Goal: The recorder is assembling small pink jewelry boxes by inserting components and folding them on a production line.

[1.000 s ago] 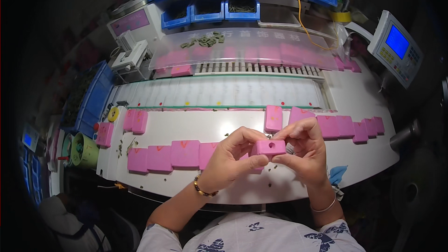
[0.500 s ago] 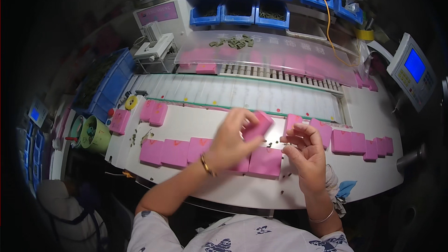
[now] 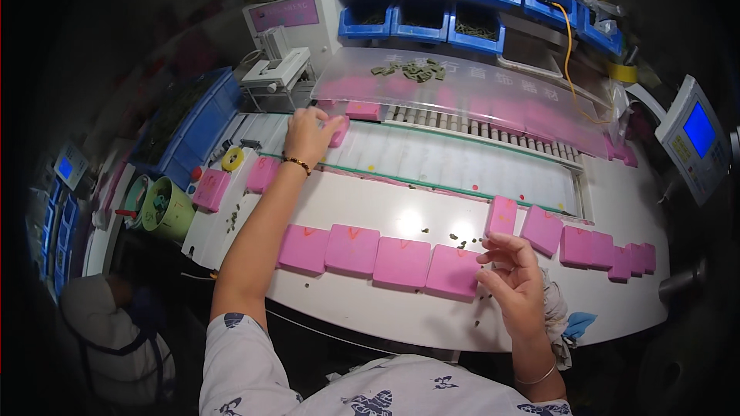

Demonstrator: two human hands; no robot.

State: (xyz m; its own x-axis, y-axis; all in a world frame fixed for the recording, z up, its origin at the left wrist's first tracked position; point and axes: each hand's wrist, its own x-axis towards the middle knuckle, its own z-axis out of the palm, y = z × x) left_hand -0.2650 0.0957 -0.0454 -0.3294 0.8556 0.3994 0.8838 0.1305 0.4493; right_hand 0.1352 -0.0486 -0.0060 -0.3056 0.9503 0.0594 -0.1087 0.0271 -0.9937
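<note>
My left hand [image 3: 306, 140] reaches to the far left, its fingers closed on a pink rectangular block [image 3: 337, 131] above the left part of the long white bed [image 3: 432, 160]. My right hand [image 3: 515, 281] is at the right of the table, its fingers curved and thumb apart, with nothing visible between them. Its fingertips are beside a pink block [image 3: 452, 270], the rightmost of a front row that includes another pink block [image 3: 352, 249]. Small dark green bits [image 3: 462, 243] lie scattered behind this row. An upright-looking pink block [image 3: 501, 216] stands just beyond my right fingers.
Smaller pink blocks [image 3: 619, 262] line the right side. A control panel [image 3: 697, 127] with a blue screen rises there. Rollers [image 3: 478, 129] and a clear cover [image 3: 462, 88] lie behind the bed, below blue bins [image 3: 420, 21]. A green bucket [image 3: 168, 212] stands left.
My left hand has carried the pink block from the table's middle to the far left, over the white bed. My right hand has stayed nearly in place. The whole view has shifted slightly.
</note>
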